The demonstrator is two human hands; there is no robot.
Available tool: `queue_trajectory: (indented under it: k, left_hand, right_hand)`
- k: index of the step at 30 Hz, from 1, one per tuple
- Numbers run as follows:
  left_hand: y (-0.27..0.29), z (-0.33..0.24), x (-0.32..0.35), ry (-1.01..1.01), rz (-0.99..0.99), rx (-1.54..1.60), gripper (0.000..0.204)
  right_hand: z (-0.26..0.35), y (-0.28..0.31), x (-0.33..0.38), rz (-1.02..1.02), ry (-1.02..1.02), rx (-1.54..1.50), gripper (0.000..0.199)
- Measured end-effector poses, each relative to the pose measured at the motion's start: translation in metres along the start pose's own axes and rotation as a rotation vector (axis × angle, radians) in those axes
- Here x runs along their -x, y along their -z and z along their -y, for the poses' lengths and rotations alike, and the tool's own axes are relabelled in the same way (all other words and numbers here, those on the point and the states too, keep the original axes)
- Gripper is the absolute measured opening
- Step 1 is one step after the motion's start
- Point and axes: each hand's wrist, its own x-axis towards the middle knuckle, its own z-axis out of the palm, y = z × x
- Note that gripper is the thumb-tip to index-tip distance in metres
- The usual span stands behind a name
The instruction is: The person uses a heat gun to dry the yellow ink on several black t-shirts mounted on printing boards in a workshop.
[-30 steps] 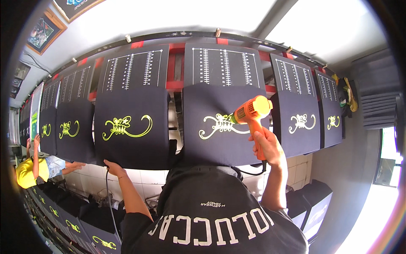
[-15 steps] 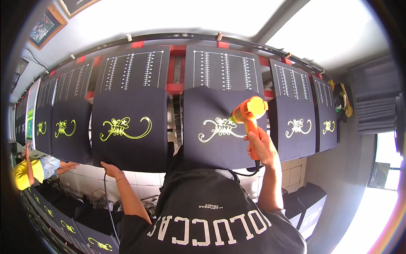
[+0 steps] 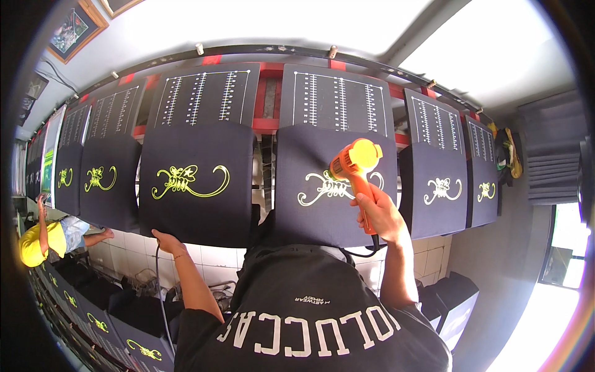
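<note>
My right hand (image 3: 382, 217) grips an orange heat gun (image 3: 359, 159) by its handle. Its nozzle points left and down over the pale scorpion-like print (image 3: 315, 191) on a dark fabric piece (image 3: 328, 226), partly covering that print. A dark cord (image 3: 365, 254) drops from the handle's lower end and runs behind my shirt front. By the near edge of the neighbouring dark fabric piece (image 3: 198, 226), my left hand (image 3: 167, 242) is closed around a cable (image 3: 158, 279) that hangs below it. That piece carries a yellow-green print (image 3: 189, 181) of the same design.
More dark printed pieces lie on boards along the bench, such as one at right (image 3: 434, 214). Ruler-marked boards (image 3: 334, 93) and a red frame (image 3: 268, 102) stand behind them. A person in yellow (image 3: 43, 243) is at far left. Another printed row (image 3: 111, 322) runs lower left.
The view has shifted, so the bench sits slightly further right. The heat gun has moved slightly left over the print. At far left, the other person's arm and leg have shifted.
</note>
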Motion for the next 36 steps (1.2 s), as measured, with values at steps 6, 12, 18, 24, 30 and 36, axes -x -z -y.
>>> queue_trajectory:
  k: [6, 12, 18, 24, 30, 36]
  left_hand:
    - [-0.003, -0.012, 0.018, 0.044, -0.014, 0.001, 0.07]
    - [-0.002, -0.011, 0.019, -0.017, -0.014, -0.004, 0.07]
    - [-0.001, -0.009, 0.01, 0.011, -0.012, -0.003, 0.069]
    - [-0.003, -0.016, 0.023, 0.0, -0.024, -0.018, 0.068]
    - [0.002, -0.006, 0.015, -0.067, -0.051, -0.084, 0.069]
    - [0.002, -0.006, 0.016, -0.012, -0.101, -0.219, 0.073]
  right_hand:
    - [0.007, -0.009, -0.005, 0.04, -0.008, 0.075, 0.036]
    - [0.012, -0.012, 0.002, 0.116, -0.019, 0.071, 0.04]
    - [0.018, -0.028, -0.006, 0.173, 0.012, 0.105, 0.04]
    - [0.017, -0.031, -0.007, 0.163, 0.009, 0.121, 0.038]
    - [0.014, -0.02, -0.001, 0.065, -0.011, 0.151, 0.04]
    - [0.011, -0.007, 0.01, 0.104, -0.04, 0.099, 0.041]
